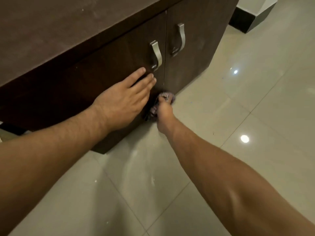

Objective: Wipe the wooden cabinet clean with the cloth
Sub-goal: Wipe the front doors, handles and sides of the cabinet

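Note:
The dark brown wooden cabinet [102,53] fills the upper left, with two doors and a curved metal handle on each. My left hand [126,97] lies flat with straight fingers on the left door, fingertips just below its handle [156,55]. Lower down, my right hand [164,113] grips a bunched checked cloth [166,97] and holds it against the bottom of the doors, near the floor. Most of the cloth is hidden by the hand.
Glossy beige floor tiles [238,108] spread to the right and below, with ceiling-light reflections. The right door's handle [180,38] is beside the seam. A dark skirting and a white wall corner [247,19] stand at the top right.

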